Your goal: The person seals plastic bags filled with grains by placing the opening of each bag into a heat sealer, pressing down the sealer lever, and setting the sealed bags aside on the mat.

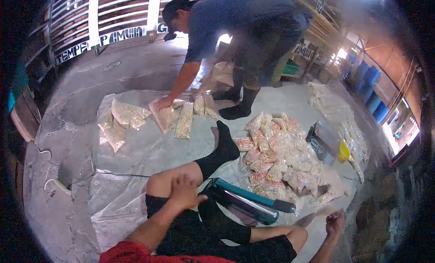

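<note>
My left hand [185,193] is over my bent leg near the knee, its fingers apart, holding nothing. Beside it, between my legs, lies a teal and black sealer [247,200]. At the lower right my right hand [335,221] is raised over the sheet with its fingers curled; whether anything is in them is too small to tell. A large pile of filled clear bags [276,154], some with red print, lies in front of me. A co-worker [244,27] bends over the sheet, one hand on a filled bag [164,117].
More filled bags [122,120] lie at the left of the pale sheet [136,159]. A box-like device [322,141] and a yellow scoop [344,150] stand right of the pile. A dark cable [120,174] runs along the left. Blue drums [374,100] stand far right.
</note>
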